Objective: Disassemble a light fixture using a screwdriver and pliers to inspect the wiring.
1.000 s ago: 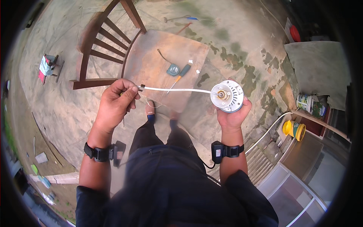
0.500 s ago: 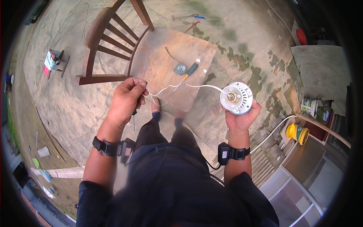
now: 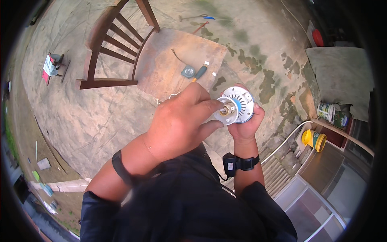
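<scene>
My left hand (image 3: pixel 189 115) grips a white plastic cup (image 3: pixel 229 119) with a brass fitting (image 3: pixel 225 109) inside, at the front of a round, vented white housing (image 3: pixel 244 104) with a blue inner ring. My right hand (image 3: pixel 246 127) holds that housing from behind and below. A white cable (image 3: pixel 174 94) shows partly behind my left hand; its path into the housing is hidden. On the wooden chair seat (image 3: pixel 161 48) lie a tape measure (image 3: pixel 188 71) and a screwdriver (image 3: pixel 201 71) with a dark, yellow-tipped handle.
The chair's slatted back (image 3: pixel 117 42) stands at upper left on the concrete ground (image 3: pixel 60 109). A small stand (image 3: pixel 54 68) with cloth is farther left. At right are a yellow bucket (image 3: pixel 313 139), a white pail (image 3: pixel 325 111), a red object (image 3: pixel 317 37) and a framed panel (image 3: pixel 314 205).
My left hand has left the cable and moved right onto the cup at the housing's front. The cup now sits off-centre, showing the blue ring. My right hand still holds the housing.
</scene>
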